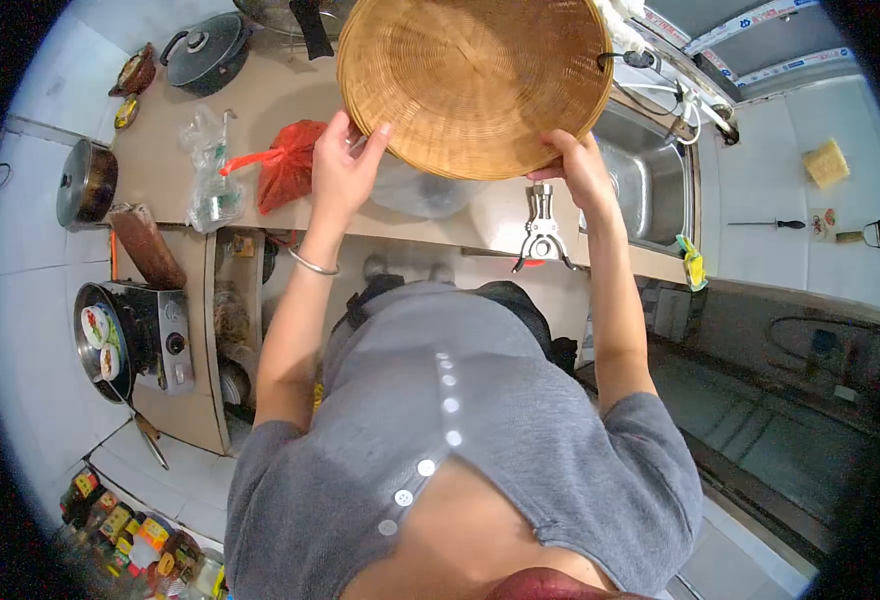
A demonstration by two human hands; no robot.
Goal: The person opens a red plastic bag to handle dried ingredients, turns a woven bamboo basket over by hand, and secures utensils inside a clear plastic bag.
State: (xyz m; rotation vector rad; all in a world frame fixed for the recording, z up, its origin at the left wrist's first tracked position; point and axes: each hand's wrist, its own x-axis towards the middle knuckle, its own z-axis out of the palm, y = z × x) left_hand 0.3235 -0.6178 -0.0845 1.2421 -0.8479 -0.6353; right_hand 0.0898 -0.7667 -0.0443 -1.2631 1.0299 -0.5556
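Observation:
A round woven basket (470,80) is held up over the counter, its wide inner side facing me. My left hand (350,165) grips its lower left rim, with the thumb on the inner side. On the lower right rim my right hand (575,170) is closed, fingers partly hidden at the edge. Below the basket, close to my right hand, a metal tool with two handles (543,230) lies at the counter's front edge. A red plastic bag (288,170) lies just left of my left hand, beside a clear plastic bag (210,170).
A metal sink (650,180) is at the right, with cables (675,95) above it. Lidded pots (205,55) stand at the back left. A gas stove (170,340) with a pan (103,340) is at the left, near bottles and jars (140,535).

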